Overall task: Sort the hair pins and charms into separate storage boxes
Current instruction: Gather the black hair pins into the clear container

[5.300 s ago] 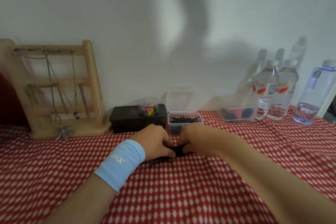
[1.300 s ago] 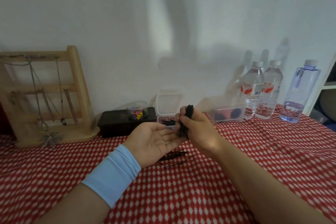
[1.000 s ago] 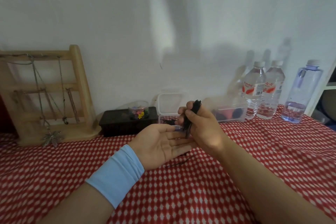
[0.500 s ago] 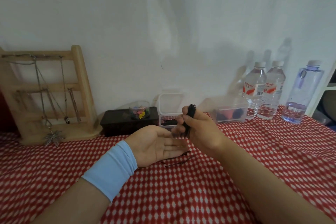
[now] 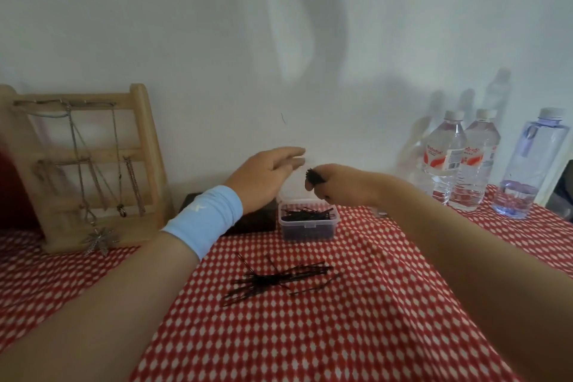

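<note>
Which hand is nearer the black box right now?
Left. The left hand hangs open above the black box, hiding part of it; the right hand grips a bundle of hair pins above the clear box beside it.

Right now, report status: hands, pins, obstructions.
Right hand grips pin bundle above clear box. Left hand open alongside. Loose pins on tablecloth. Box unobstructed.

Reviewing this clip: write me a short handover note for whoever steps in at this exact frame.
Left hand: open, raised, holding nothing.
Right hand: grips a bundle of hair pins above the clear box.
Done: some pins already lie in that box.
To do: drop the held bundle in, then gather the loose pins from the cloth. Charms are not in view.
</note>
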The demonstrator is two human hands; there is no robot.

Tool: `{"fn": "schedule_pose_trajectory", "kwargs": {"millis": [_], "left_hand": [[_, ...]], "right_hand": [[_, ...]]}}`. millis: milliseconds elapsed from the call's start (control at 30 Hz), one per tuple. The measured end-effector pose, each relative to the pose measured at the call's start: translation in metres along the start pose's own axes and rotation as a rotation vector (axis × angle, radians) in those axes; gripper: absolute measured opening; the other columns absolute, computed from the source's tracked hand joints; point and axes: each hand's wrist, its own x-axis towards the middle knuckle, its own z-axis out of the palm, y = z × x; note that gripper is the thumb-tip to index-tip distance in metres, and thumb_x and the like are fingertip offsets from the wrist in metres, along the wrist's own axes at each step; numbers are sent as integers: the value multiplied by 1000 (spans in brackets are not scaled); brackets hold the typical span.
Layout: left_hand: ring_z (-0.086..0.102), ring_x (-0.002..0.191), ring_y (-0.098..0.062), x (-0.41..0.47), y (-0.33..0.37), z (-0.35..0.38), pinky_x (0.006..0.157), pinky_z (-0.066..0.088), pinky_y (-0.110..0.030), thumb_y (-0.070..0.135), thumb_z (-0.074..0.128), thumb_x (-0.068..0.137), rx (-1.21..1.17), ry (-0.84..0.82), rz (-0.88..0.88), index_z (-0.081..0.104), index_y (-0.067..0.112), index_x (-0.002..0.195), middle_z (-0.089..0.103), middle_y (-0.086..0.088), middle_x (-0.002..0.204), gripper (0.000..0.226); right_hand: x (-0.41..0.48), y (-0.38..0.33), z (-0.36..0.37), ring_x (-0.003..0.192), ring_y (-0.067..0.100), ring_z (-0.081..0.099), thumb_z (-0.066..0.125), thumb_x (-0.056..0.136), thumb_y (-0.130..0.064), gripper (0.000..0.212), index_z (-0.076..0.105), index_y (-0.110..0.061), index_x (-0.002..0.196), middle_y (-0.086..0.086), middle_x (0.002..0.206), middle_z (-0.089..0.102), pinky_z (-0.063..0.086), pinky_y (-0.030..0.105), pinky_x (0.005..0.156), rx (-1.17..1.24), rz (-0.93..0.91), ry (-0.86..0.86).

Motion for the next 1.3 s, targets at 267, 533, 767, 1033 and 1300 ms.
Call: {"fn": "schedule_pose_trajectory", "kwargs": {"millis": [267,533,767,1033,1300], "left_hand": [[49,132,-15,11,-47,12,109,32,-24,14,39,101,347,-77,-113,51,26,140,53,4,144,43],[36,139,-21,12,-45,23,118,9,-27,19,37,103,581,-29,15,51,29,140,53,1,143,41],[49,123,-15,16,-41,52,120,10,-36,40,33,101,724,-221,140,51,28,132,60,10,128,38],[39,133,-10,7,-56,58,117,25,-33,48,30,102,749,-248,179,44,28,145,46,14,147,50],[52,119,-14,21,-41,31,103,36,-25,18,41,103,597,-8,119,55,22,136,59,2,133,36]], "right_hand": [[57,22,22,104,23,64,57,99,-13,29,68,-21,125,2,118,69,53,38,95,-521,-76,-70],[50,36,-5,96,2,68,74,88,-10,39,71,-24,124,-9,108,74,52,22,95,-173,-169,111],[49,49,1,86,0,59,70,90,-15,26,77,-25,113,-10,108,73,40,11,73,-285,-79,65],[55,67,9,83,-5,58,69,92,-20,17,78,-23,107,-15,99,70,40,7,71,-204,-117,190],[60,62,20,102,11,65,61,98,-23,21,77,-29,111,-10,114,72,52,30,92,-373,-100,287]]}}
